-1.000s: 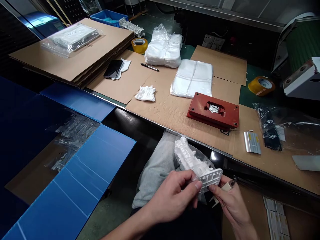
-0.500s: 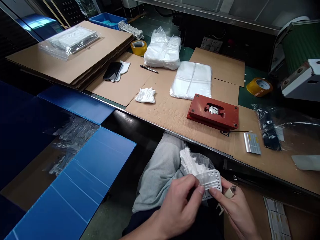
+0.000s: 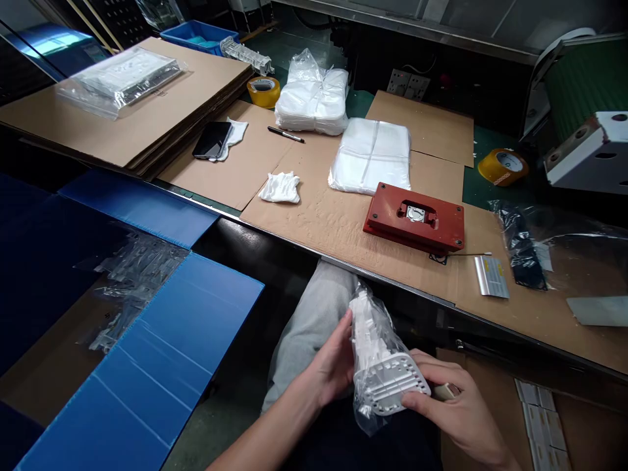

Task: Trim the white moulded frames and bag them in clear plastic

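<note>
A white moulded plastic part (image 3: 379, 356) inside a clear plastic bag sits over my lap, below the table's front edge. My left hand (image 3: 331, 363) cups its left side, fingers wrapped along the bag. My right hand (image 3: 454, 409) grips the part's grid-patterned lower end from the right; a small beige piece (image 3: 445, 391) shows between its fingers. On the table straight ahead lies a red fixture block (image 3: 415, 219) with a metal insert in its recess.
Cardboard sheets cover the table (image 3: 314, 216). On them lie stacks of clear bags (image 3: 370, 156), a white cloth (image 3: 280, 188), a phone (image 3: 212, 139), a pen (image 3: 286, 135) and tape rolls (image 3: 503, 166). A blue corrugated box (image 3: 147, 327) with bagged parts stands at my left.
The bagged part has turned more upright, its grid end now facing me. My left hand moved from the part's end to its left side. The bag now covers more of the part.
</note>
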Motion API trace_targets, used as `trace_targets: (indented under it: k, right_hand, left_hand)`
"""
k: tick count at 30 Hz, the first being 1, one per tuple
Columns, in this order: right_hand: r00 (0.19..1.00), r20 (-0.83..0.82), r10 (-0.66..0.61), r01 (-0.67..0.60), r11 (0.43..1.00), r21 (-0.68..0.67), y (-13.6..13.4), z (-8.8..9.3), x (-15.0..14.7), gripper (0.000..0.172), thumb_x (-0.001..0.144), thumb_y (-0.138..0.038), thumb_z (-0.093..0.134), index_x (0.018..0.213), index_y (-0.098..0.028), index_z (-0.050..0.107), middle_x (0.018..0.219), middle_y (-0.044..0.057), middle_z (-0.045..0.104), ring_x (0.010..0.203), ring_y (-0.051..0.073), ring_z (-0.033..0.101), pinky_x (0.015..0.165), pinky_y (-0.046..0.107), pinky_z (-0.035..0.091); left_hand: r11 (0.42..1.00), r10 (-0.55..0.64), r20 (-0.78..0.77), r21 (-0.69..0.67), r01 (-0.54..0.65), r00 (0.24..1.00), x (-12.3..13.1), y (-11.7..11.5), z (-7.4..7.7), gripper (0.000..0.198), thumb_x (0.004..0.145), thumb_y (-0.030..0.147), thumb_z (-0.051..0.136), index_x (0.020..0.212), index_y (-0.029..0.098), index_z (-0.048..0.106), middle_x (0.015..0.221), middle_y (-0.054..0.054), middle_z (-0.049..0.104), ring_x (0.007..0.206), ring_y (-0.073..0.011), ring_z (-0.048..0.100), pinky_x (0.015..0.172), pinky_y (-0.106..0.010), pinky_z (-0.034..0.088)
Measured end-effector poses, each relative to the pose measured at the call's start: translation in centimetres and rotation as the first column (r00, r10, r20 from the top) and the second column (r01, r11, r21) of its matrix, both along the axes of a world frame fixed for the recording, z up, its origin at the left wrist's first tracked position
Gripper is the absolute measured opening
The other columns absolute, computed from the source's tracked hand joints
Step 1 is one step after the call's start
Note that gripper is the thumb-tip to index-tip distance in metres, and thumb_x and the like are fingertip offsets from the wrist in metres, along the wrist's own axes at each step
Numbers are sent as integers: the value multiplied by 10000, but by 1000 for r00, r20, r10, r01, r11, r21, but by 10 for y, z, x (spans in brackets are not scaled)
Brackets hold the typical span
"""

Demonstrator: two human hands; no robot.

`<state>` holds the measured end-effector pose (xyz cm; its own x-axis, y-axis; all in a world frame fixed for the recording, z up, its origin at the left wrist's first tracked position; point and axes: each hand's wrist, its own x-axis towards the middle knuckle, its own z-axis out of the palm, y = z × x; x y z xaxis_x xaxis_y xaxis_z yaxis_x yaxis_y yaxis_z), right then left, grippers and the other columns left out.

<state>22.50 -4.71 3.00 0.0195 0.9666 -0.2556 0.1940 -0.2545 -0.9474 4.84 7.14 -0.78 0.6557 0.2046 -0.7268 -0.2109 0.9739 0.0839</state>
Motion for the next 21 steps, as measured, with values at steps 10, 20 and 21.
trace_targets:
  k: [10, 20, 21]
  right_hand:
    - [857, 421, -296, 170, 935, 311, -18, 27, 27, 242, 928, -219, 646, 1110, -292, 789, 1100, 22, 790, 1092, 243, 727, 1035, 336, 550]
    - [885, 137, -445, 392, 871, 297, -36, 44, 40, 123, 823, -321, 771, 910, -263, 836, 867, 93, 806, 882, 304, 766, 782, 363, 649]
    - [875, 29, -484, 465, 855, 229, -37, 35, 44, 129, 820, -355, 771, 866, -250, 832, 804, 94, 797, 807, 285, 766, 736, 349, 650]
  left_hand:
    - [951, 204, 56, -246, -185, 977, 32, 2, -14, 454, 845, 458, 642, 1124, 101, 659, 908, -136, 756, 899, -341, 726, 931, -502, 526]
    - [940, 246, 139, -275, -201, 959, 63, 4, -17, 542, 826, 466, 660, 1202, 76, 646, 977, -168, 766, 976, -376, 717, 978, -537, 495]
    - [941, 252, 143, -268, -208, 957, 61, 4, -17, 518, 820, 413, 660, 1210, 74, 639, 980, -167, 767, 987, -376, 716, 988, -542, 487]
